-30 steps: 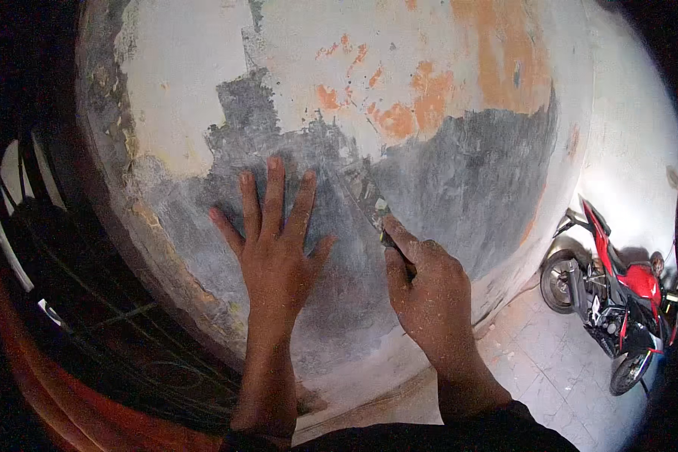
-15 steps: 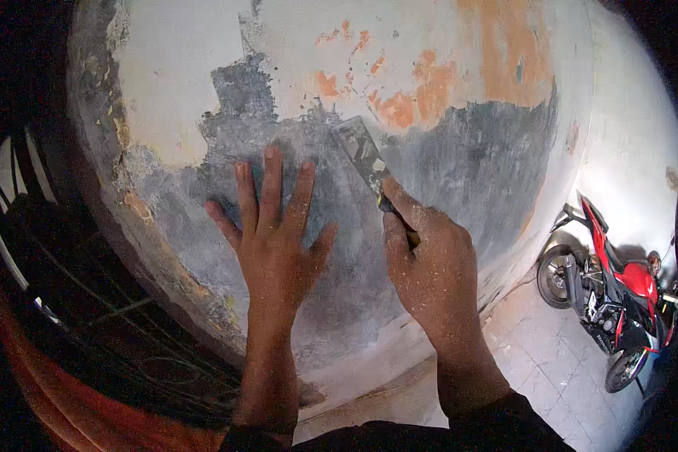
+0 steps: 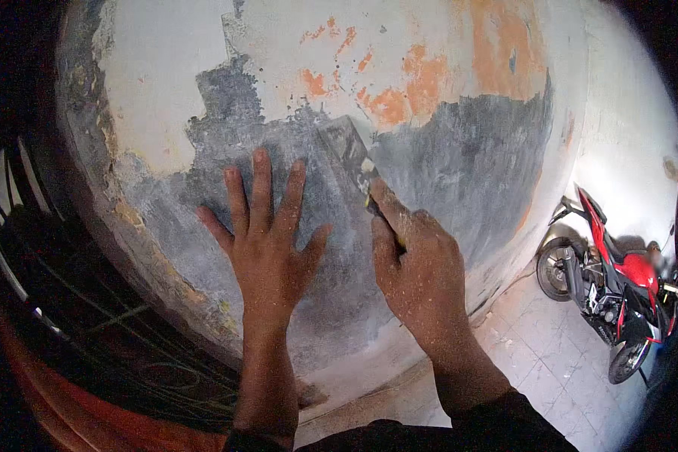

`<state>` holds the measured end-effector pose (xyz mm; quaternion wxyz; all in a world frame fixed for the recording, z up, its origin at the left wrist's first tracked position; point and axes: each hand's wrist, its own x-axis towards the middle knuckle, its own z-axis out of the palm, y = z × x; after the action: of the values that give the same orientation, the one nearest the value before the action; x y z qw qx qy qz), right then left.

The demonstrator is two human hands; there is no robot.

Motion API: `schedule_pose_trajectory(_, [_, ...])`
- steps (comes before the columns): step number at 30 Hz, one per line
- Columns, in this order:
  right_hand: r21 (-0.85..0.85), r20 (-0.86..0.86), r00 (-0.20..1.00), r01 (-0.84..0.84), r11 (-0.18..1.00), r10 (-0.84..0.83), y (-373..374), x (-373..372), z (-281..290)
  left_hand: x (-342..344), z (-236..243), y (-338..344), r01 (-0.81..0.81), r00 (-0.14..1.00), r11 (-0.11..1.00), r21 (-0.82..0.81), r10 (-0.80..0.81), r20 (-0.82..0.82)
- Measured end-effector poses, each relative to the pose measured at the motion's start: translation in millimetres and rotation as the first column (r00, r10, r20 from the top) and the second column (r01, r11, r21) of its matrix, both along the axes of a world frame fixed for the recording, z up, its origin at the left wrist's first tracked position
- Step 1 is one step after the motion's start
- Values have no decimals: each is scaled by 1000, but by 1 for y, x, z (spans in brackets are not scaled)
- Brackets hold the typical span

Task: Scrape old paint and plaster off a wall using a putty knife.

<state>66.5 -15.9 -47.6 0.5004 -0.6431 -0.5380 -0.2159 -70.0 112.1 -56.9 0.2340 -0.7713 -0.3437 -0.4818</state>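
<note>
My right hand [image 3: 422,267] is closed round the handle of a putty knife [image 3: 348,151], its index finger laid along the tool. The wide blade, smeared with white and grey, points up and left against the wall, at the border of the grey area and the white paint. To its left, my left hand [image 3: 267,241] lies with spread fingers on the grey bare patch [image 3: 331,286], holding nothing. White paint [image 3: 166,83] still coats the upper wall [image 3: 459,162], with orange patches [image 3: 422,83] toward the upper right. Pale dust speckles both hands.
A red and black motorcycle [image 3: 606,294] stands on the pale tiled floor [image 3: 535,361] at the right, before a white wall [image 3: 625,128]. A crumbling wall edge [image 3: 154,256] runs down the left. Beyond it are dark bars [image 3: 105,316] and reddish cloth [image 3: 60,392].
The knife and my right hand have shifted slightly left in the picture. The wall and my left hand also appear a little further left, as the whole view has moved slightly.
</note>
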Motion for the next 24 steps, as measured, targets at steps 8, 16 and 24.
schedule_pose_trajectory(8, [-155,-22,1000,-16,988,13,-31,-5,24,0,2,-2,4,1000,1000,-8,-4,23])
schedule_pose_trajectory(16, [-167,-24,1000,-6,986,2,-7,5,-2,11,-2,1,0,999,1000,-1,0,34])
schedule_pose_trajectory(24, [-142,-84,996,-41,989,29,-16,0,-6,2,-2,-2,1,1000,1000,-23,-1,23])
